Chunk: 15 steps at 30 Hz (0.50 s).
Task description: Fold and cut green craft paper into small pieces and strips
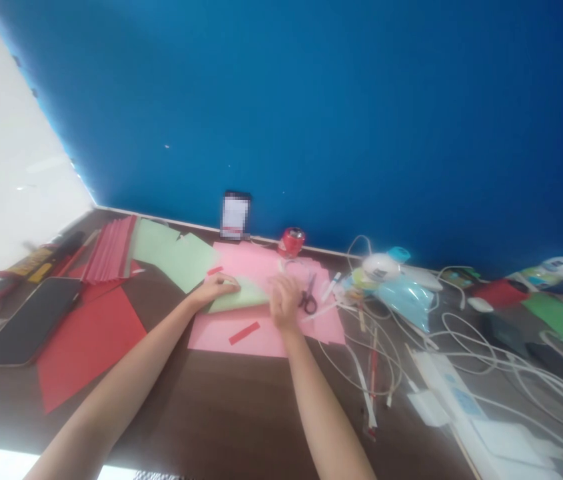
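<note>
A piece of light green paper (238,297) lies over pink sheets (266,337) on the table. My left hand (218,288) is at its left end, with the fingers bent and closed on the paper's edge. At the right end of that green paper is my right hand (285,299), smeared by motion, so its grip does not show. Dark-handled scissors (308,300) lie just right of my right hand. One small red paper strip (244,333) is in front of the green paper, and another red strip (214,271) sits behind my left hand.
A phone (235,215) leans on the blue wall beside a red round container (291,242). To the left are folded pink paper (110,250), red sheets (94,343) and a dark phone (31,320). White cables, a power strip (444,383) and glue bottles (381,268) crowd the right.
</note>
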Tool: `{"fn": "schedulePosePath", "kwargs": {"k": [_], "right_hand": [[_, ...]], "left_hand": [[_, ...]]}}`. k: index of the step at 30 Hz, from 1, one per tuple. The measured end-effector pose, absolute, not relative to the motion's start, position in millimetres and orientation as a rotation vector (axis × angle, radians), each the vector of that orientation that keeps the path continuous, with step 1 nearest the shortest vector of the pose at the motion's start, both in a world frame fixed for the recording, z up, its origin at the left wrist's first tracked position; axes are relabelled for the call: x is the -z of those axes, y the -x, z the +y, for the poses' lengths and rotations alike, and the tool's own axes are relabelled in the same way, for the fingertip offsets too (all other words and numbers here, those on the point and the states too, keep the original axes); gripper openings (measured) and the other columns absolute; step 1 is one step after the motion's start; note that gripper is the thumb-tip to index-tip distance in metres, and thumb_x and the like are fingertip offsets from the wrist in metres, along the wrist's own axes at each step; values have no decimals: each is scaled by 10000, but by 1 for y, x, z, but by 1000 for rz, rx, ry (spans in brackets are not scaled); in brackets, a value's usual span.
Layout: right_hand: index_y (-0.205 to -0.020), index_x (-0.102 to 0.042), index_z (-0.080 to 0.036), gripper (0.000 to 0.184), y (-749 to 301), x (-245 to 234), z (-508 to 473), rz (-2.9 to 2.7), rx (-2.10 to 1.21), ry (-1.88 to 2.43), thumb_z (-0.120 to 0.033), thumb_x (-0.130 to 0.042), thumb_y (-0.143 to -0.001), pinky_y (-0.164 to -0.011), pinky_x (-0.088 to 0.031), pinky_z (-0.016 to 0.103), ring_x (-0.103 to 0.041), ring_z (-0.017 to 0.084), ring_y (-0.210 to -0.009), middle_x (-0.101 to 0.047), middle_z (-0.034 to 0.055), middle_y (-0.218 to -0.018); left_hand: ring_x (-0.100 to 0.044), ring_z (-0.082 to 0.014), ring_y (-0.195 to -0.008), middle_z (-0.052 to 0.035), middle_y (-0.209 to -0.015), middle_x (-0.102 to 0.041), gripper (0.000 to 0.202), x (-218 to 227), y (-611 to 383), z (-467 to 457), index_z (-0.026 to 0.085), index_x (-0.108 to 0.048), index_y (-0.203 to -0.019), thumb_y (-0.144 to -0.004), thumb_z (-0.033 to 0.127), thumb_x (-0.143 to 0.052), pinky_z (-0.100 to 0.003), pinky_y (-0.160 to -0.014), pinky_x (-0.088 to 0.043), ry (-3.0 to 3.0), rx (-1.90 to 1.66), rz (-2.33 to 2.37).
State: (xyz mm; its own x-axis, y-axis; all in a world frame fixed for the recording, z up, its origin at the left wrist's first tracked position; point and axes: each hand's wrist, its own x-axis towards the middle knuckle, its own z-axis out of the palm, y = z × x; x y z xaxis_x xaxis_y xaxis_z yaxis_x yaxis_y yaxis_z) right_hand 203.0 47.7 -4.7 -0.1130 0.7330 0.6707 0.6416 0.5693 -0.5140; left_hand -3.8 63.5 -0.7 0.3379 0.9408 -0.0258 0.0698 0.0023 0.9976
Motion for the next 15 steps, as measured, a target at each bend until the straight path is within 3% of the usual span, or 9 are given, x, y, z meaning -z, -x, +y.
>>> {"fn": "schedulePosePath", "kwargs": {"k": [6, 10, 15], "right_hand": [[-661, -580, -194, 137, -196, 10, 46, -1769, -430, 1111, -294, -539, -745, -744, -415, 341, -540, 174, -716, -590, 20, -676], [-710, -588, -177, 181, -194, 12, 49, -1472, -634, 1210, -346, -532, -744, -620, -428, 282, -552, 163, -657, -607, 21, -668], [-878, -555, -163, 236, -196, 11, 51, -1277, -518, 1245, -363, -482, -777, -743, -416, 297, -547, 169, -808, -608, 57, -868]], "left_hand": [[-587, -172, -556, -20, -579, -636, 155, 2, 7, 65, 140, -659, -627, -598, 291, -646, -290, -578, -443, -990, -1002, 1038], [-627, -210, -726, -63, -727, -686, 190, 1, 10, 66, 133, -681, -741, -602, 261, -657, -323, -717, -465, -1048, -1036, 911], [-643, -218, -780, -97, -803, -694, 239, 5, 12, 69, 116, -671, -821, -603, 211, -685, -377, -806, -463, -953, -1042, 814]]}}
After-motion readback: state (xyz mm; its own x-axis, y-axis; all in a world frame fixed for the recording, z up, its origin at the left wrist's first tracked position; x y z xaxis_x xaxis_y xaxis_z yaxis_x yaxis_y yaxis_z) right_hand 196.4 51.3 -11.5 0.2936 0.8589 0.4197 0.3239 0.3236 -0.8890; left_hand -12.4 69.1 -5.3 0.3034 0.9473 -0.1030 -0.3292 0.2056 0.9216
